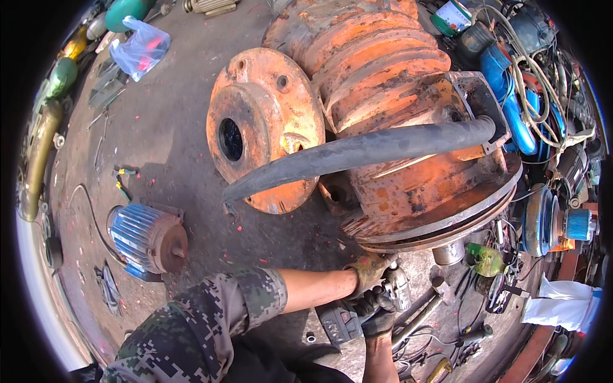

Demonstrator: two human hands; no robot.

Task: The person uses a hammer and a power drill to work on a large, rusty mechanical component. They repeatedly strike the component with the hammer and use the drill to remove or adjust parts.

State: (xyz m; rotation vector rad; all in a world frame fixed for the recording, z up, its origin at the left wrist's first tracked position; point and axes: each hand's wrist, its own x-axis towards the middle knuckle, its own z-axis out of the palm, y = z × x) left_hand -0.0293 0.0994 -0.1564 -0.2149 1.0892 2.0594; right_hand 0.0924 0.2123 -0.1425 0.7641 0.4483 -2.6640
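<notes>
My right hand (379, 320), in a dark glove, is wrapped round the grip of a cordless impact wrench (398, 290). The tool's grey metal head points up and away, and its dark battery pack (340, 322) sticks out to the left. Just beyond, my left hand (370, 273), in a stained yellowish glove, is closed beside the tool's nose, under the rim of a big rusty orange machine (408, 198). What its fingers hold is hidden. A thick black hose (364, 152) runs from the machine's open box across its round flange (265, 131).
A blue ribbed motor (145, 236) stands on the floor at left, with yellow-handled pliers (122, 182) behind it. A hammer (421, 313), cables and a green bottle (485, 259) lie at right. Blue machine parts (507, 96) crowd the right edge. A plastic bag (142, 48) lies far left.
</notes>
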